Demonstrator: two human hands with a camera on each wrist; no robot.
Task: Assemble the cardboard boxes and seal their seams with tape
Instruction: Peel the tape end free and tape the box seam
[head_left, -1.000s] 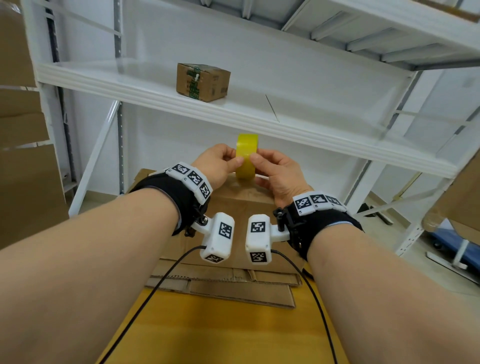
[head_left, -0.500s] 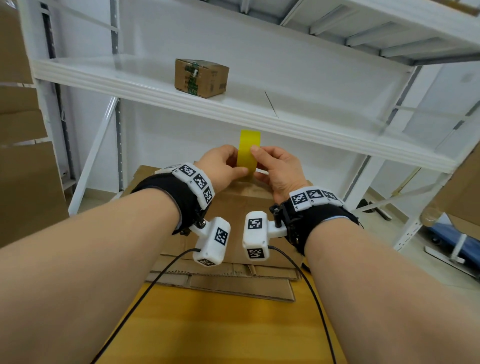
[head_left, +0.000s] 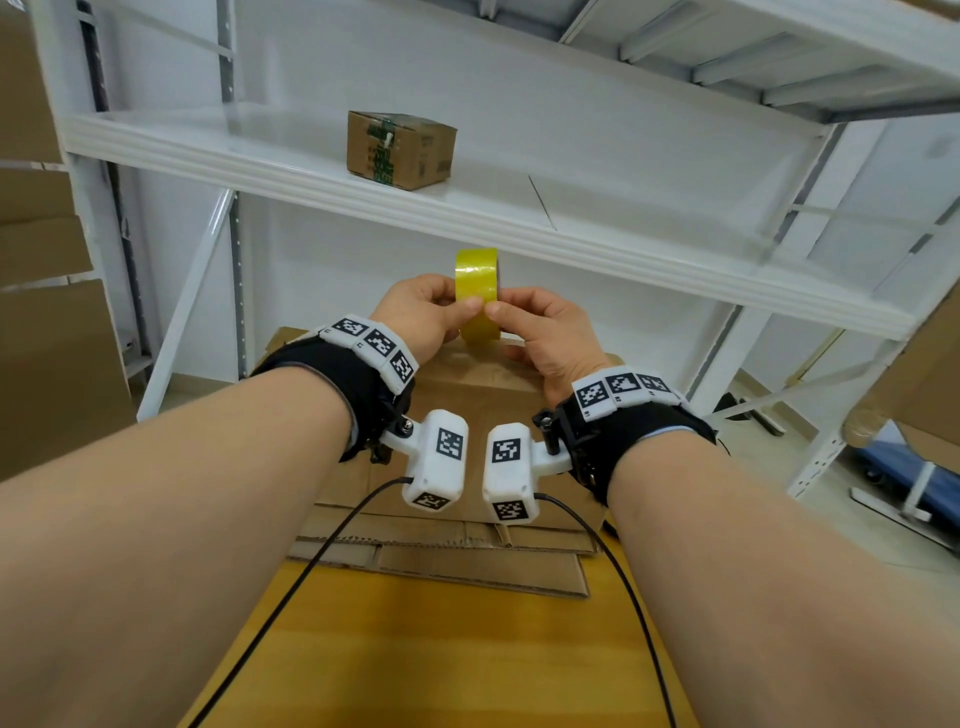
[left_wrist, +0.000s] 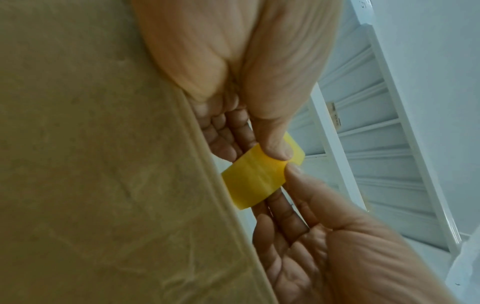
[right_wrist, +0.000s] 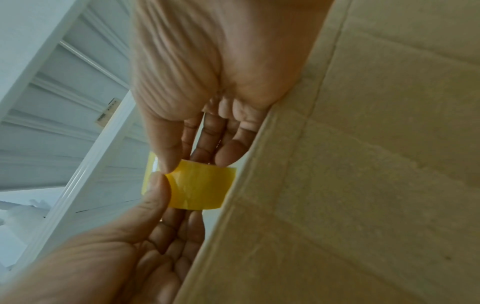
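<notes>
Change: the yellow tape roll (head_left: 477, 293) has turned since half a second ago, from a flat edge-on strip to showing a little of its side face; the hands remain at about the same spot under the shelf.
Left hand (head_left: 421, 317): thumb tip pressed on the roll's outer band, fingers curled behind it; it grips the roll from the left.
Right hand (head_left: 545, 332): thumb tip on the same band, fingers wrapped round the far side; it grips the roll from the right.
Thumbs: tips nearly meet on the band, seen in both wrist views.
Tape roll position: held upright on edge, just above the far end of the cardboard box (head_left: 467, 395); whether it touches the box cannot be told.
Cardboard box: brown, lies under both wrists on the wooden table (head_left: 415, 649).
Flat cardboard sheets (head_left: 441, 556): stacked beneath the box, near edges sticking out toward the person.
Shelf (head_left: 519, 218): white metal rack, above and behind the hands.
Small carton (head_left: 400, 149): brown with green print, sits on the shelf, well apart from the hands.
Cables (head_left: 291, 597): black, run from the wrist cameras over the table.
</notes>
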